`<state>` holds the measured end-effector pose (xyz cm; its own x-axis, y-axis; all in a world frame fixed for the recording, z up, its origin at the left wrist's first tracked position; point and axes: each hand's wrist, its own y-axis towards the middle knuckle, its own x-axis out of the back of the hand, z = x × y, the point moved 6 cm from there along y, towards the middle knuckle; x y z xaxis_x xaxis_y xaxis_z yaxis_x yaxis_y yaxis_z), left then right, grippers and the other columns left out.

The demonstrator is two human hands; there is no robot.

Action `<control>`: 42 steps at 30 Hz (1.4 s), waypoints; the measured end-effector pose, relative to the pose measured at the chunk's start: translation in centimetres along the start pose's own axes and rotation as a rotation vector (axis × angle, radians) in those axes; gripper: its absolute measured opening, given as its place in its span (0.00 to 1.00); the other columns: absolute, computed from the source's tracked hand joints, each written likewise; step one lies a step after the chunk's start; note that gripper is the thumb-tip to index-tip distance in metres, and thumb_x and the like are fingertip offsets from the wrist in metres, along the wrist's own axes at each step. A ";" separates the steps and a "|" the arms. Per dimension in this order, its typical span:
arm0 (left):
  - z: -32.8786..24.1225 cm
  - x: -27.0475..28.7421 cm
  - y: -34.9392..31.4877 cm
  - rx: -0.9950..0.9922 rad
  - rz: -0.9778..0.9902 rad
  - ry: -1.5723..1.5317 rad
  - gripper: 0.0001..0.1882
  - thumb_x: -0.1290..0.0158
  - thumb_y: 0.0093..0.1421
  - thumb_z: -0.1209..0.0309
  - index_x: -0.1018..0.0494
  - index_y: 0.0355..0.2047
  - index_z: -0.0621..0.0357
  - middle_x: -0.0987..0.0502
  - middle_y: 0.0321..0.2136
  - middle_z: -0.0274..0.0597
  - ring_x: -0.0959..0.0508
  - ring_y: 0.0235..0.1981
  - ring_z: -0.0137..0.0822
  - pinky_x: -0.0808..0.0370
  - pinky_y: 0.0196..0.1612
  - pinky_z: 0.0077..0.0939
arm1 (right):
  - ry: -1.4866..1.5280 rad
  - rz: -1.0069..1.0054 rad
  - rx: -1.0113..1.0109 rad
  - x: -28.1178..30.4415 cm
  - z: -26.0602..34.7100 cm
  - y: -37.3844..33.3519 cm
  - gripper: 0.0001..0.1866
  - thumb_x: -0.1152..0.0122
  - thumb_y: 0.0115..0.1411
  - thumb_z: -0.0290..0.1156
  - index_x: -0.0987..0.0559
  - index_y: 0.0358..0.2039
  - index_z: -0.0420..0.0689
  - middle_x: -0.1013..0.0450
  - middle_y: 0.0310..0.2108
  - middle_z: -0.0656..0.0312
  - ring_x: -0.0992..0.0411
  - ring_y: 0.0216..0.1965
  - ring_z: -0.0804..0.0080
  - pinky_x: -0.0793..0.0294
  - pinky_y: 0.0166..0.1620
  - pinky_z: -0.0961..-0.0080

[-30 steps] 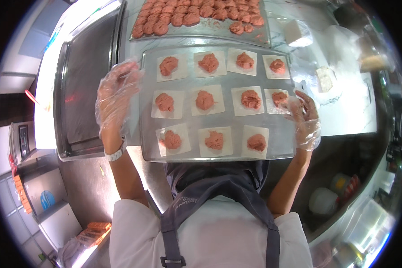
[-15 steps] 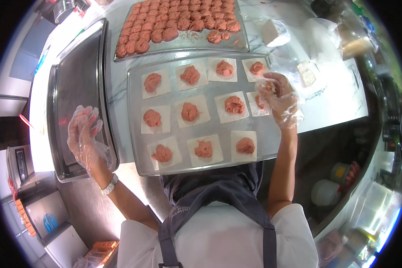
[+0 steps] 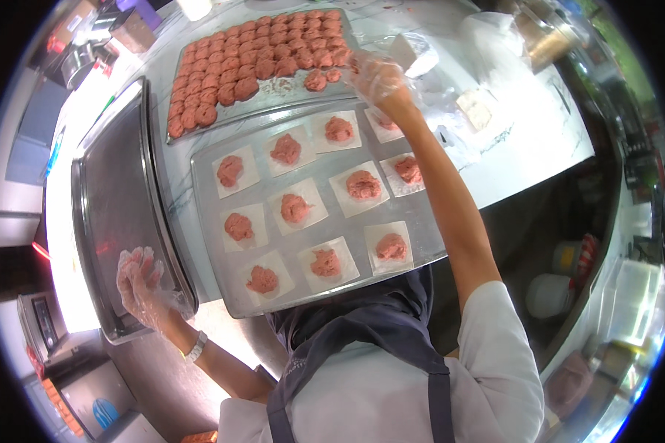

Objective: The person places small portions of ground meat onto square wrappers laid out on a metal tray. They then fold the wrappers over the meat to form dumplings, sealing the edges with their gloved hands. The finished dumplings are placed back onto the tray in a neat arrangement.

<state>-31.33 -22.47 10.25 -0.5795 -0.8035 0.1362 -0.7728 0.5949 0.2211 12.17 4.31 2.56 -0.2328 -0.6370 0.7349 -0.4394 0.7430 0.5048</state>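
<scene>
Head view: right hand (image 3: pixel 377 77), plastic-gloved, fingers curled over pink meat balls (image 3: pixel 319 80) at near corner of far tray (image 3: pixel 199 133); grip unclear. Left hand (image 3: pixel 142 284), gloved, fingers spread flat, empty, on rim of empty dark tray (image 3: pixel 111 199). Papered portions (image 3: pixel 295 208) between both.

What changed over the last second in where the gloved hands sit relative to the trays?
Both hands let go of the steel tray of paper squares topped with pink meat. The left hand dropped onto the empty dark baking tray; the right hand reached up to the far tray of meat balls. The meat portions look unmoved.
</scene>
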 end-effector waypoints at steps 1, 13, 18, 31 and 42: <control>0.3 0.3 0.1 -0.008 -0.012 0.025 0.14 0.48 0.61 0.69 0.26 0.44 0.63 0.20 0.41 0.50 0.18 0.39 0.40 0.21 0.37 0.24 | -0.040 0.043 0.080 -0.4 0.2 0.4 0.11 0.50 0.59 0.30 0.24 0.32 0.34 0.24 0.28 0.52 0.25 0.28 0.58 0.24 0.33 0.67; 2.3 0.6 0.7 -0.031 -0.029 0.001 0.17 0.47 0.61 0.67 0.28 0.46 0.66 0.21 0.40 0.50 0.19 0.39 0.40 0.20 0.39 0.27 | -0.273 -0.038 0.134 4.4 -2.9 -2.9 0.10 0.54 0.64 0.29 0.26 0.41 0.41 0.28 0.30 0.55 0.27 0.27 0.64 0.26 0.30 0.70; 2.4 0.0 0.3 -0.016 -0.011 0.073 0.15 0.47 0.62 0.66 0.27 0.45 0.62 0.21 0.41 0.49 0.18 0.38 0.40 0.21 0.39 0.27 | 0.466 0.233 -0.058 0.5 -1.9 0.1 0.17 0.50 0.62 0.41 0.25 0.38 0.38 0.28 0.25 0.47 0.26 0.27 0.57 0.26 0.31 0.63; 2.7 0.0 0.1 0.029 0.008 0.187 0.18 0.46 0.60 0.66 0.27 0.48 0.64 0.21 0.43 0.47 0.19 0.38 0.37 0.21 0.37 0.24 | -0.047 0.285 0.034 -0.9 -3.7 -0.5 0.13 0.42 0.50 0.30 0.23 0.35 0.36 0.25 0.30 0.51 0.24 0.32 0.59 0.24 0.31 0.64; -0.6 -5.4 -5.1 -0.710 0.195 0.160 0.10 0.45 0.54 0.77 0.29 0.38 0.58 0.28 0.39 0.47 0.24 0.34 0.41 0.23 0.34 0.33 | 0.288 -0.279 -0.230 7.5 -8.6 -5.6 0.10 0.45 0.50 0.33 0.24 0.27 0.40 0.26 0.22 0.55 0.28 0.20 0.58 0.26 0.25 0.67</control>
<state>-24.11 -21.13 8.97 -0.6021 -0.7108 0.3637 -0.2762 0.6128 0.7404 20.37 -2.89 9.15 0.1319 -0.7601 0.6362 -0.2395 0.5984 0.7646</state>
